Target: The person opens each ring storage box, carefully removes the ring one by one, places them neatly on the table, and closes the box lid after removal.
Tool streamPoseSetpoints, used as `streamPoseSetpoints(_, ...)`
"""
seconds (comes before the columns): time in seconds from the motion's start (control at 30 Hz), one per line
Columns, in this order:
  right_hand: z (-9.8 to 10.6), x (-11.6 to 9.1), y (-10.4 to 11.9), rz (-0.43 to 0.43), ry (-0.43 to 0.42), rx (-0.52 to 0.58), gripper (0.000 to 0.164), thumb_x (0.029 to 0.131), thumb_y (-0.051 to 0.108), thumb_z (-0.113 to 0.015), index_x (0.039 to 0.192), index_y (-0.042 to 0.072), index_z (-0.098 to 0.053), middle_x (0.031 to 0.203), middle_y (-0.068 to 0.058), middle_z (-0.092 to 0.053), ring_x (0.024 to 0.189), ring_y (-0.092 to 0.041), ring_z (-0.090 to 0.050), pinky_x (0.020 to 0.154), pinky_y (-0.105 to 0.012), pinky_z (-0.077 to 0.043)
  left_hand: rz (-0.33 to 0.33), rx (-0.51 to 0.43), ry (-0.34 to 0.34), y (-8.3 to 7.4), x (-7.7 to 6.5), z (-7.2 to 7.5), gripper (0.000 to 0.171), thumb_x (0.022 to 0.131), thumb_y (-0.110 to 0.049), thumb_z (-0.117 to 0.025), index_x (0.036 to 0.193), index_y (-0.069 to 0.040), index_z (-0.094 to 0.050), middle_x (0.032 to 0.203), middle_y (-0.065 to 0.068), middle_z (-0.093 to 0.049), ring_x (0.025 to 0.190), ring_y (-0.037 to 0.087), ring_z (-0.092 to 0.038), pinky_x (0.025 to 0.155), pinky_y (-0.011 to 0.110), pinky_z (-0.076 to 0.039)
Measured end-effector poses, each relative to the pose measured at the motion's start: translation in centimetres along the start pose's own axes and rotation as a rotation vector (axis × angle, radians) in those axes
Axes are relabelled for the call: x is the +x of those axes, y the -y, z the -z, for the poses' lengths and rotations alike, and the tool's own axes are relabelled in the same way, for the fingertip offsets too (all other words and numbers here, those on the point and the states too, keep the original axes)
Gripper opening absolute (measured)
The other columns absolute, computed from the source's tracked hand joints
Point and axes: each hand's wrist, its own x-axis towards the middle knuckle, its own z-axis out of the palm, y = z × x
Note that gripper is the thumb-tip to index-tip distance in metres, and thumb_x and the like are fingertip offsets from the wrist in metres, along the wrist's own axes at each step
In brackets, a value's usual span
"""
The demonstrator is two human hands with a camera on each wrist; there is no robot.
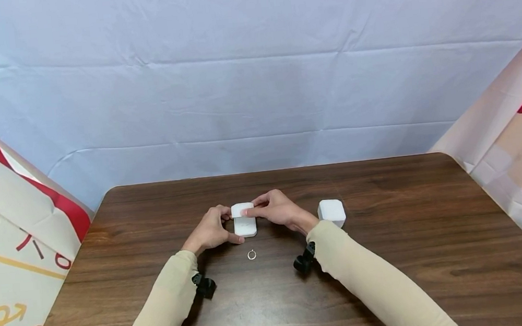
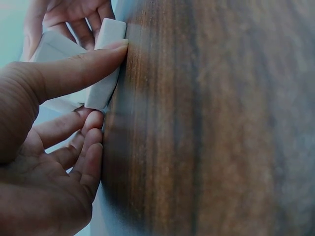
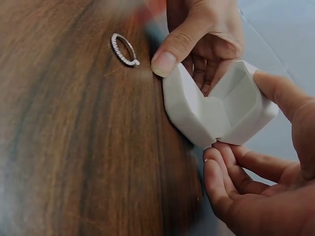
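Observation:
A small white ring box (image 1: 246, 228) stands with its hinged lid raised on the brown table. My left hand (image 1: 212, 229) grips the base, thumb (image 2: 81, 71) along its near side and fingers towards the hinge. Against the lid (image 3: 246, 98), the thumb of my right hand (image 1: 281, 211) presses on the inner edge while the other fingers curl behind it by the hinge. The right wrist view shows the pale inside of the box; part of the base is covered by my left hand. Just in front of the box, a slim silver ring with a row of stones (image 3: 117, 50) lies on the table.
A second white box (image 1: 332, 213), closed, sits to the right beyond my right forearm. The dark wooden table (image 1: 414, 232) ends at a white cloth backdrop (image 1: 254, 95). Printed cloths hang at the left and right sides.

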Motion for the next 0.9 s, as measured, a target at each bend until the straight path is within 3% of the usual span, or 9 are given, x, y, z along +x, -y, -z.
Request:
streamPoseSetpoints(0.27,-0.28,-0.33,-0.32,0.053,-0.016,0.007,0.047,0.087,0.025,-0.083,0.122,-0.004,-0.068,0.105,-0.009,-0.071,0.091,-0.017,-0.066,0.08,-0.031,-0.053,-0.011,0.009,-0.009,-0.02,0.06,0.0,0.055,0.066,-0.009,-0.096,0.114,0.0,-0.07,0.109,0.01,-0.06,0.098,0.026,-0.054,0.091,0.043,-0.045)
streamPoseSetpoints(0.57,-0.53,-0.56,-0.66,0.096,-0.029,-0.029,0.055,0.087,0.024,-0.084,0.128,-0.006,-0.064,0.105,-0.009,-0.071,0.092,-0.017,-0.067,0.08,-0.03,-0.054,-0.014,0.014,-0.014,-0.06,0.06,0.01,0.059,0.066,-0.009,-0.096,0.118,0.002,-0.068,0.111,0.011,-0.062,0.101,0.027,-0.056,0.094,0.044,-0.046)
streamPoseSetpoints(0.9,-0.68,-0.65,-0.85,0.136,-0.044,-0.067,0.051,0.085,0.023,-0.085,0.124,-0.005,-0.067,0.103,-0.008,-0.072,0.09,-0.017,-0.068,0.08,-0.029,-0.055,-0.005,0.008,-0.009,-0.13,0.02,0.02,0.062,0.067,-0.008,-0.095,0.121,0.003,-0.067,0.113,0.011,-0.061,0.103,0.027,-0.057,0.094,0.045,-0.047)
